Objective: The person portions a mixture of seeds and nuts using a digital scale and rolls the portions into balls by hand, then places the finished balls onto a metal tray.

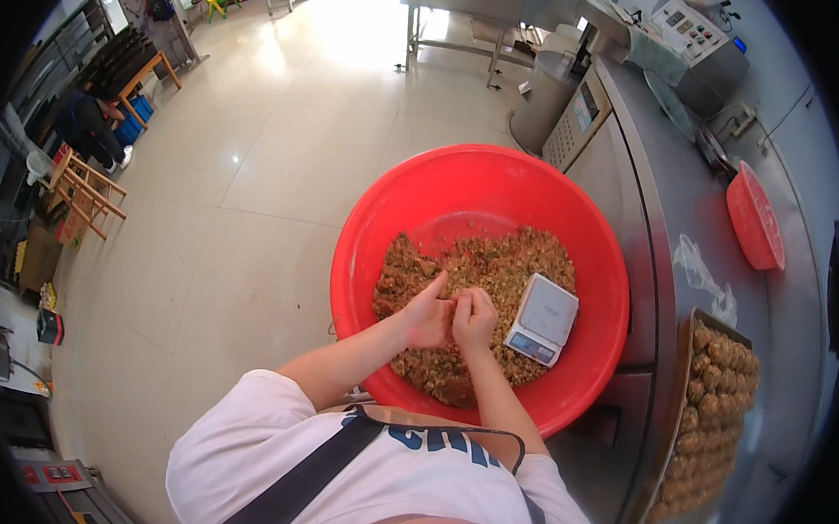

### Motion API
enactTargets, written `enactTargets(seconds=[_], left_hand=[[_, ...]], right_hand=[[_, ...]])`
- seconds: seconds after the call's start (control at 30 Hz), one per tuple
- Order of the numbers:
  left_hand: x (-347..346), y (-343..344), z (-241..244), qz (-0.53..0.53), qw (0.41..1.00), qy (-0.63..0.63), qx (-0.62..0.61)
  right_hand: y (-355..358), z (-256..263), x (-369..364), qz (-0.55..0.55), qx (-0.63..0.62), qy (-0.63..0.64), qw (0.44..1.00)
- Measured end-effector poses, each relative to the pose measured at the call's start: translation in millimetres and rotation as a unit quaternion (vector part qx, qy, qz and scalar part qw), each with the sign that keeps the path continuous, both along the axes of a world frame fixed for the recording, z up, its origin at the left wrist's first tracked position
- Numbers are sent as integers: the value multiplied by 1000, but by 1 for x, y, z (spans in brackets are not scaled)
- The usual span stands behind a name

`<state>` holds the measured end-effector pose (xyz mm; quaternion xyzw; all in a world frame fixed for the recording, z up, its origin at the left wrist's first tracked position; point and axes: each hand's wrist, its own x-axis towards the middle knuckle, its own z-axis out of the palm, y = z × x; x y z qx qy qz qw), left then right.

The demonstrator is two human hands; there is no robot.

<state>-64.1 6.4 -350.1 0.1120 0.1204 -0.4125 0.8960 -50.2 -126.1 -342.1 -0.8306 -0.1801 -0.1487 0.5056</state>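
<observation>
A large red plastic basin [365, 210] holds a brown, crumbly food mixture [525, 256]. On the mixture, at the basin's right side, rests a white digital kitchen scale [548, 311] with a bare platform. My left hand [428, 315] and my right hand [474, 319] meet above the mixture, left of the scale. The left thumb points up and away; the right fingers are curled against the left palm. Whether anything lies between the hands is hidden.
A steel counter [649, 152] on the right bears a tray [681, 407] of round brown balls, a plastic bag [696, 267], a red bowl [755, 217] and a control box [689, 31]. Far left, a person [88, 124] bends near a wooden stool [86, 184]. A steel bin [546, 92] stands beyond the basin.
</observation>
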Motion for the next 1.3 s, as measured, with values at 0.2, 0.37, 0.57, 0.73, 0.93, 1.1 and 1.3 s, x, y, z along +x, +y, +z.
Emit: enactTargets(seconds=[0.2, 0.37, 0.57, 0.73, 0.93, 1.1, 1.3], left_hand=[[2, 0, 0, 70, 991, 68, 94], [-2, 0, 6, -11, 1000, -10, -2], [-5, -1, 16, 60, 998, 19, 18], [-13, 0, 24, -70, 992, -92, -47], [-14, -7, 22, -113, 965, -167, 168], [-7, -9, 16, -74, 968, -152, 187], [-9, -6, 22, -25, 974, -81, 211]], right_hand=[[0, 5, -2, -28, -47, -92, 994], [-14, 3, -1, 34, -35, 195, 980], [-4, 9, -7, -11, -83, -64, 994], [-32, 82, -6, 69, -278, -61, 956], [-184, 233, 9, -68, -191, -33, 979], [-409, 316, 34, -365, -168, 162, 901], [-507, 311, -39, -375, -218, 274, 858]])
